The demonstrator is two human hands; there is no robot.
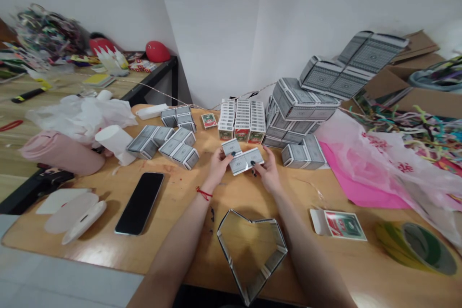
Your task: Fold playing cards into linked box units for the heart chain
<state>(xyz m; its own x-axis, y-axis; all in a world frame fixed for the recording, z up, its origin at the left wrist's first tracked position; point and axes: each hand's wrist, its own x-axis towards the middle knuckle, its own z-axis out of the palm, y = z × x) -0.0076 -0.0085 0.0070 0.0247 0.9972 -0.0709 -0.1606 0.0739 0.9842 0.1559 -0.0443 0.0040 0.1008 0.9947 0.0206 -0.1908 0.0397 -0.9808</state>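
Between my hands is an L-shaped block of grey-patterned playing-card boxes [240, 164], held just above the wooden table. My left hand [217, 167], with a red string on its wrist, grips the block's left side, thumb on top. On the right end, my right hand [267, 172] holds it the same way. Below them, between my forearms, stands a heart-shaped ring [277, 259] made of the same patterned card. Just beyond my hands are rows of stacked card boxes [241, 120]. Similar joined blocks [179, 147] lie to the left, and another block [303, 154] sits to the right.
A tall stack of joined boxes [305, 98] leans at the back right. On the left lie a phone [140, 204], a white open case [84, 221] and a pink rolled bundle [61, 151]. An opened card box [344, 225] and yellow tape roll [415, 248] are at right.
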